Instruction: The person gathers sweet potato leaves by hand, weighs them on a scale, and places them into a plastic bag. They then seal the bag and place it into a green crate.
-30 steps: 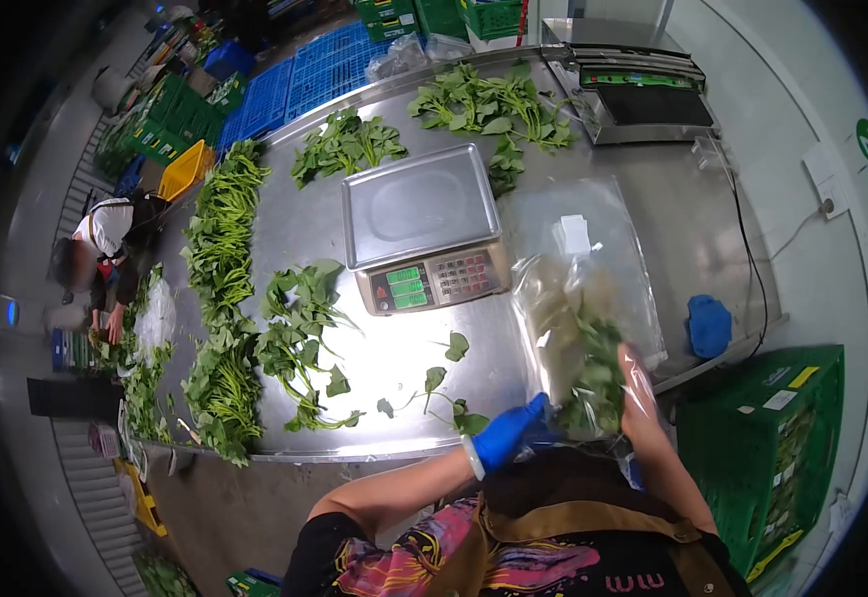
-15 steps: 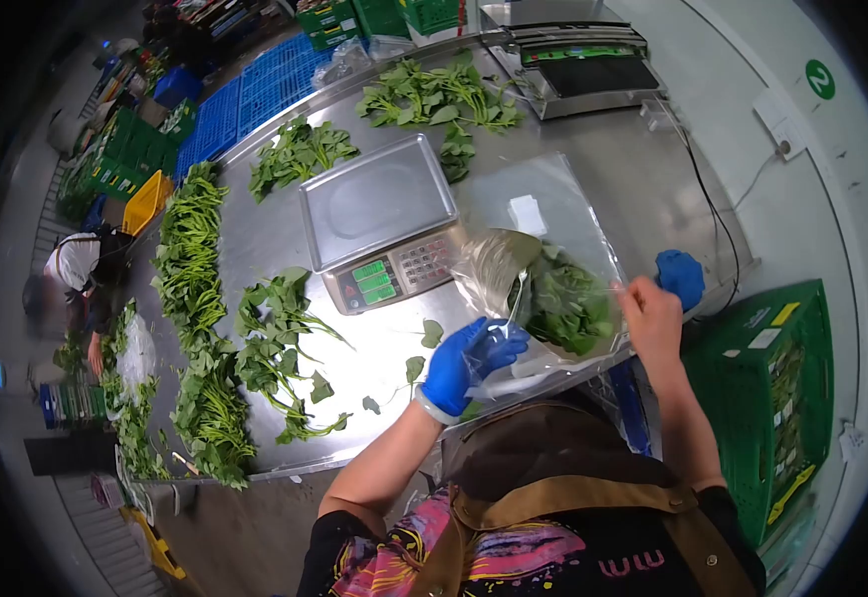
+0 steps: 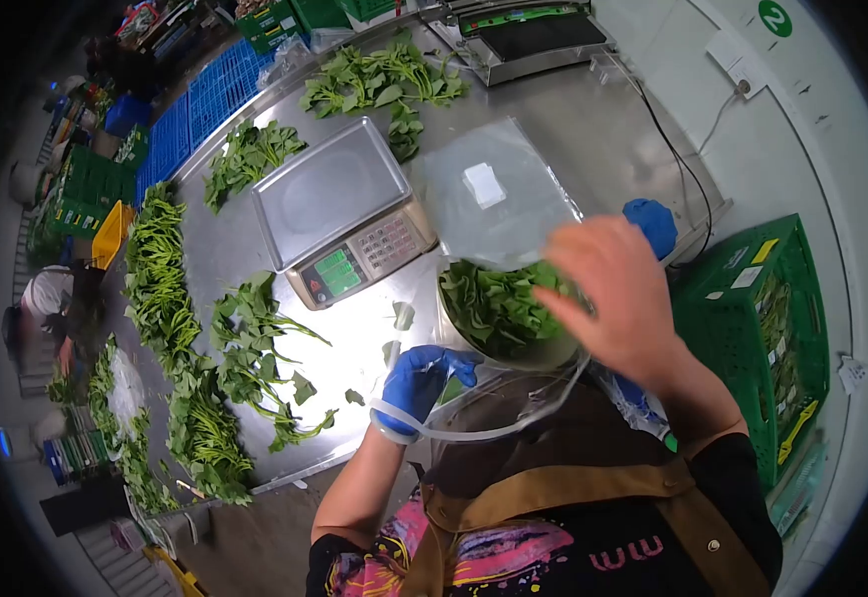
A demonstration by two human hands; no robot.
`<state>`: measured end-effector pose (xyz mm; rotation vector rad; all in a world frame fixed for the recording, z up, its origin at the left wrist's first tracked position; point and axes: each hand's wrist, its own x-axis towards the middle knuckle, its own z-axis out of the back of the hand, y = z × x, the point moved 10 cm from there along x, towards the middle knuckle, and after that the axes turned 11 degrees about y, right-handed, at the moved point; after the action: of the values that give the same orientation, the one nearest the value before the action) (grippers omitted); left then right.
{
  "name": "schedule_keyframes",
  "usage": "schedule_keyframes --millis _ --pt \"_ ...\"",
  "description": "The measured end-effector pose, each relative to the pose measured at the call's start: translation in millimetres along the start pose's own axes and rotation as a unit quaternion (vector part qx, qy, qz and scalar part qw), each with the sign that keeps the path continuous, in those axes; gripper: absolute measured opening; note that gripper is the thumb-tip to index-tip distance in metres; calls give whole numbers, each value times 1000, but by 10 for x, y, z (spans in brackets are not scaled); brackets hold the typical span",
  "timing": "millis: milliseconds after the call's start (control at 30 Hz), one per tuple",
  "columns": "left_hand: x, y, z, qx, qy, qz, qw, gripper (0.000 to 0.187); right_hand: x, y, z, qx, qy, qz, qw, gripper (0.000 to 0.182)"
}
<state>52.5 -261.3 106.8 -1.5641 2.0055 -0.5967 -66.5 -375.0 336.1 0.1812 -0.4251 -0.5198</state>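
My left hand (image 3: 422, 385), in a blue glove, is curled at the near table edge, apparently gripping the edge of a clear plastic bag (image 3: 499, 406); its fingertips are partly hidden. A pale strip loops from that wrist toward a rounded container (image 3: 548, 355). Green leaves (image 3: 499, 308) fill this container just in front of me. My bare right hand (image 3: 618, 289) hovers over the right side of the leaves, blurred, with thumb and fingers apart. Behind the leaves lie flat clear bags (image 3: 494, 224) with a small stack of white labels (image 3: 484, 185) on top.
A scale (image 3: 339, 204) with a lit green display stands left of the bags. Bunches of leafy stems (image 3: 160, 289) line the table's left side. A green crate (image 3: 753, 338) is at right, near a crumpled blue glove (image 3: 651, 227). Another person (image 3: 51, 298) bends at far left.
My right hand has moved from the bag's right edge to over the leaves. My left hand has shifted slightly down. The crumpled clear plastic and metallic piece above the leaves are no longer visible there.
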Motion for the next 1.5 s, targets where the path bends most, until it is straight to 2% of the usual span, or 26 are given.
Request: schedule_keyframes --millis 67,200,233,300,367,400,467,567,633,667,700,733,767,800,900,1000,1033,1100,1133,1167,1233,1300,1333,1433,1467,1500 --pt "-48 60 98 -12 -26 -14 999 31 -93 381 -153 9 69 79 994 16" --pt "-105 407 450 -28 -47 61 997 28 -196 498 -1091 -11 244 68 967 18" --pt "-192 432 629 41 -151 72 985 30 -220 499 -1263 -1 260 83 962 19" --pt "-89 157 281 119 -20 39 992 22 -153 565 -1133 36 301 104 947 11" --pt "21 -77 -207 41 159 -4 986 16 79 585 -16 30 199 86 976 12" --pt "17 -59 -237 -44 159 52 985 16 106 546 480 11 128 72 989 14" --pt "-57 -330 -376 335 173 46 925 23 -163 277 1429 26 -77 43 996 16" --pt "-137 -244 -435 317 221 1 922 19 -853 -331 2194 112 -353 63 927 20" --pt "-181 -119 -502 378 288 12 880 21 -1168 -723 2202 194 -447 106 867 23" --pt "-191 12 -380 281 270 48 920 23 -1211 -911 2067 240 -456 126 848 24" --pt "-237 253 -205 181 248 85 948 25 -1114 -1079 1807 277 -417 136 855 25" --pt "-301 470 -58 79 221 124 964 27 -863 -1146 1339 237 -298 102 919 27" --pt "-343 545 88 136 183 134 964 29 -558 -1015 710 -107 -120 4 987 25" --pt "-373 510 37 154 195 125 961 29 -120 -517 192 -117 76 123 983 42" --pt "-436 101 -266 288 234 44 928 27 -486 -766 -777 113 275 -18 955 43" --pt "-443 -25 -281 287 250 -26 924 44 -703 -663 -1149 304 296 4 905 30" --pt "-392 -40 -140 253 194 -12 948 37 -716 -586 -1207 354 289 18 889 26" --pt "-297 -91 490 272 96 -60 956 27 -577 -1070 -1331 370 217 -144 892 17" --pt "-278 -406 576 249 -75 -46 964 32 -594 -1273 -1365 373 178 -225 882 12" --pt "-203 -578 571 -76 -71 -147 984 38 -529 -1202 -1208 410 122 -219 877 11" --pt "-216 -852 150 44 9 -169 985 43 -355 -1089 -775 478 8 -201 855 8" --pt "-433 -770 -331 137 25 -178 974 37 -586 -970 -532 456 31 -48 888 9" --pt "-553 -500 -352 104 28 -156 982 32 -761 -882 -405 440 40 29 896 10" --pt "-888 633 5 18 -10 -65 998 24 -1396 -760 -620 365 97 91 921 16" --pt "-1013 945 209 261 -31 -55 963 24 -1702 -869 -897 365 127 22 922 12" --pt "-1143 1255 408 487 -69 -40 870 29 -2012 -961 -1186 336 159 -14 928 12"
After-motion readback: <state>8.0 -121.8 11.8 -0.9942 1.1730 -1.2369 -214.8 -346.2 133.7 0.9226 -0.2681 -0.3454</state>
